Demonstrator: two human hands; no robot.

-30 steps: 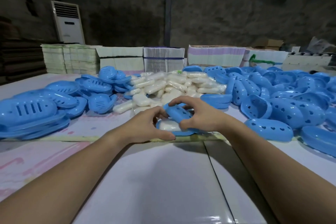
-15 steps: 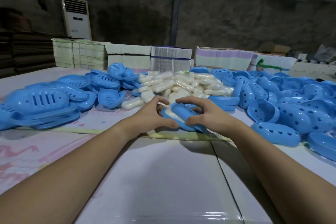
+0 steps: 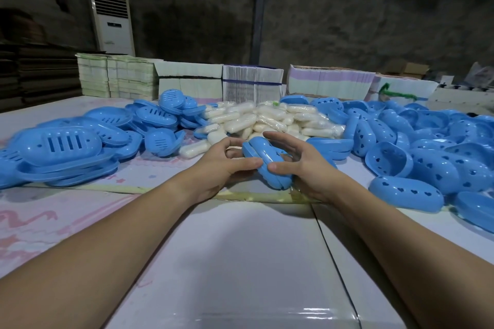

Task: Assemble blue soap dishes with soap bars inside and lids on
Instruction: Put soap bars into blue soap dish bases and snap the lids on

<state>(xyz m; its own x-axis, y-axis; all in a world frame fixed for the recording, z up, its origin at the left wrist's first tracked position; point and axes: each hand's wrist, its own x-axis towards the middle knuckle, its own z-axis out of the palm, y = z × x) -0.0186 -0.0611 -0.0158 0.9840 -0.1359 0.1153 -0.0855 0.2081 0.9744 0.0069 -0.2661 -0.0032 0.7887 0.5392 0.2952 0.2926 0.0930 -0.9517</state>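
Note:
Both hands hold one closed blue soap dish [image 3: 267, 161], tilted on its edge above the table's middle. My left hand [image 3: 222, 165] grips its left side with the thumb on top. My right hand [image 3: 302, 168] cups its right side, thumb pressing the near rim, fingers curved over the far end. No soap shows inside it. Behind lies a heap of wrapped white soap bars [image 3: 267, 120]. Slotted blue dish bases [image 3: 61, 147] are piled at the left. Blue lids with heart-shaped holes [image 3: 427, 147] are piled at the right.
Stacks of flat cartons [image 3: 251, 84] line the table's far edge. A white standing air conditioner [image 3: 113, 24] is at the back wall. The white table [image 3: 227, 262] in front of me has a seam running down its right side.
The dish lay flat with the white soap showing and the lid half on; now the lid is closed and both hands have lifted and tilted the dish on its edge.

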